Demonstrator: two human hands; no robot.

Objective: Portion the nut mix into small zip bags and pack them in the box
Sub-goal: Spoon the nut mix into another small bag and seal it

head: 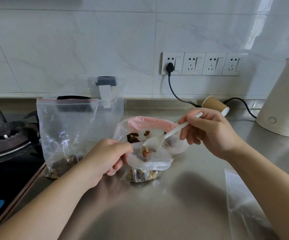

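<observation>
My left hand (105, 156) pinches the left rim of a small zip bag (149, 163) and holds its mouth wide on the steel counter; nuts fill its bottom. My right hand (207, 132) grips a white plastic spoon (164, 138) by the handle. The spoon's bowl carries a few nuts and tilts over the bag's mouth. Just behind stands the pink-rimmed bag of nut mix (149, 125), with little left inside. A filled zip bag (64, 135) with a red seal line stands upright at the left, in front of a clear plastic box (112, 101).
A gas hob (8, 135) lies at the left edge. A paper cup (214, 104) lies on its side at the back, with a black cable (174, 94) running from the wall sockets. A white kettle (284, 104) stands at the right. Empty zip bags (240, 201) lie front right.
</observation>
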